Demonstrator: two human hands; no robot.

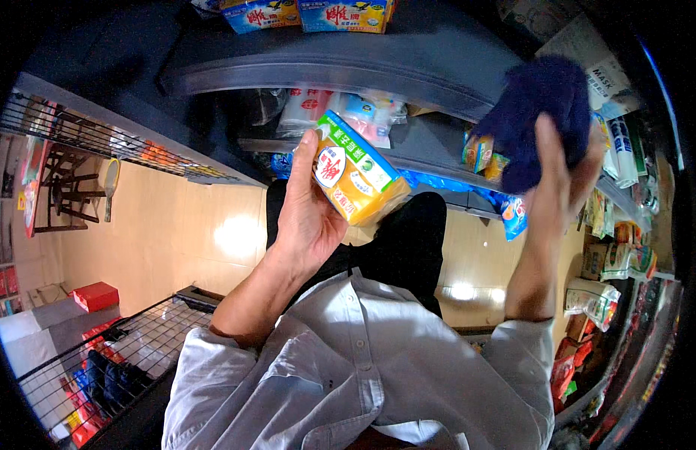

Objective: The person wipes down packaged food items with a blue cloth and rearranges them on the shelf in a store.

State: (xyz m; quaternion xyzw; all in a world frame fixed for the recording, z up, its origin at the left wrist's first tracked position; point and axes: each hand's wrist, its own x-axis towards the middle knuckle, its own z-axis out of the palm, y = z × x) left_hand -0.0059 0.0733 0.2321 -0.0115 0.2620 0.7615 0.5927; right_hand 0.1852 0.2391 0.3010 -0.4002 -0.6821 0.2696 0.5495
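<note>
My left hand (pixel 311 208) grips a yellow packet of laundry soap (pixel 359 174) with a green and blue band, tilted in front of my body. Off to the right, my right hand (pixel 561 163) holds a bunched dark navy cloth (pixel 542 118), blurred and raised before the shelving. Its lower folds hang near small yellow packets (pixel 485 154) on the lower shelf. On the dark upper shelf (pixel 336 62) stand more boxed soap packs (pixel 345 16), at the top of the view.
Plastic-wrapped goods (pixel 308 109) lie on the shelf below. Blue packets (pixel 514 216) hang along its front edge. Bagged goods (pixel 592 304) fill shelving at right. A wire-grid rack (pixel 139 349) stands at lower left, and a wooden chair (pixel 69 185) on the tiled floor (pixel 173 225).
</note>
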